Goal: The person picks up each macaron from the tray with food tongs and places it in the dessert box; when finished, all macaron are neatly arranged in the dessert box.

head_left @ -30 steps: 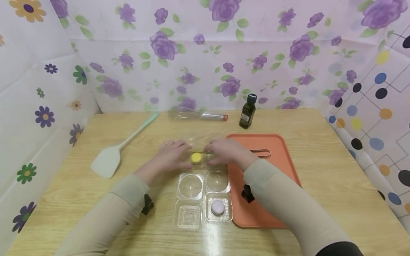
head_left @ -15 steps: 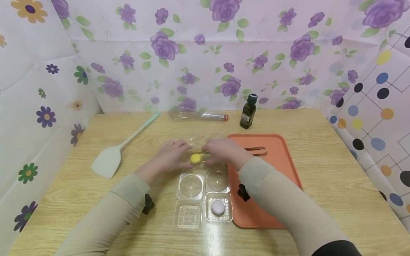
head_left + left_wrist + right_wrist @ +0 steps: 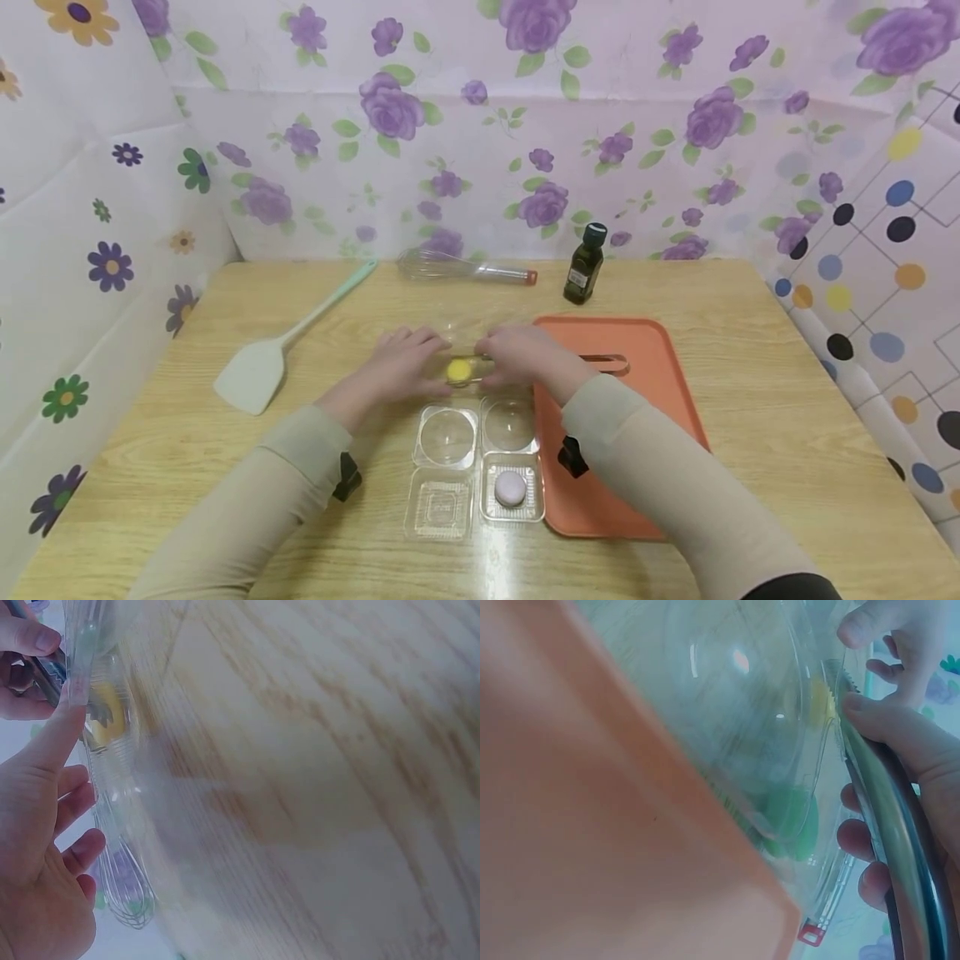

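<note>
My right hand (image 3: 522, 354) grips metal tongs (image 3: 609, 363), whose toothed tips are at a yellow round piece (image 3: 459, 371) within clear plastic packaging; whether they pinch it I cannot tell. A green round piece (image 3: 802, 825) shows beside it in the right wrist view. My left hand (image 3: 401, 367) is at the packaging's left side, one digit extended against its edge and the other fingers loosely bent in the left wrist view. Nearer the body, a lilac round piece (image 3: 510, 488) lies in a clear square tray, beside another clear tray (image 3: 440, 504) and below domed clear sections (image 3: 447, 437).
An orange tray (image 3: 637, 500) lies at the right, under my right forearm. Along the back are a whisk (image 3: 465, 269) and a dark bottle (image 3: 582, 265). A pale turner (image 3: 253, 375) lies at the left. Patterned sheets stand around the table.
The tongs' looped end has shifted slightly toward the body since half a second ago, and the right hand moved a little. The left hand stays at the packaging. The head view has tilted slightly.
</note>
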Demonstrator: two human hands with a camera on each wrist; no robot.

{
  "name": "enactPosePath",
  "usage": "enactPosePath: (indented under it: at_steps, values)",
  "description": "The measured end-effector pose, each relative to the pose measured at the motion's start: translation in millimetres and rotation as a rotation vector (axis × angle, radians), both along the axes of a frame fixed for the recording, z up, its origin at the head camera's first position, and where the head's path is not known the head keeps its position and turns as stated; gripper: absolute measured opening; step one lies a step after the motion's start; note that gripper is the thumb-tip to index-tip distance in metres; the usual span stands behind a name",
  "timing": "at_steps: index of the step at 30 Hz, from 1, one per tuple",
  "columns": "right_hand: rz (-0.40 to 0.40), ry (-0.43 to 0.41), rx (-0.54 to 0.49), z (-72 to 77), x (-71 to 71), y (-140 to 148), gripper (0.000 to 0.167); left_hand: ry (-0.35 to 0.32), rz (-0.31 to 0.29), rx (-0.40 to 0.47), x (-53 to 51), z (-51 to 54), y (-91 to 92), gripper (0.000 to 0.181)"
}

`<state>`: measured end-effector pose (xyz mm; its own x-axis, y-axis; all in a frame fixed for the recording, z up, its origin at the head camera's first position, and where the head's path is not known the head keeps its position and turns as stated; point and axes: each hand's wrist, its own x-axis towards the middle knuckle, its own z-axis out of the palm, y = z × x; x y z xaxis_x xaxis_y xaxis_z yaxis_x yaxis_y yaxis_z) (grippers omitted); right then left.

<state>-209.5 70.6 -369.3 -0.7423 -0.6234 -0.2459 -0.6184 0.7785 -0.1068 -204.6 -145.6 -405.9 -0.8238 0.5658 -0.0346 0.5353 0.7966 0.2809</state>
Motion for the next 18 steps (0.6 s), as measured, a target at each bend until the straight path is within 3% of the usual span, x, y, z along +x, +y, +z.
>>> enactPosePath:
  at_steps: [18]
  values:
    - [-0.004,-0.009,-0.074,-1.3,2.5,18,0.053,-0.015,0.011,-0.013,0.0,2.1,2.4,0.077]
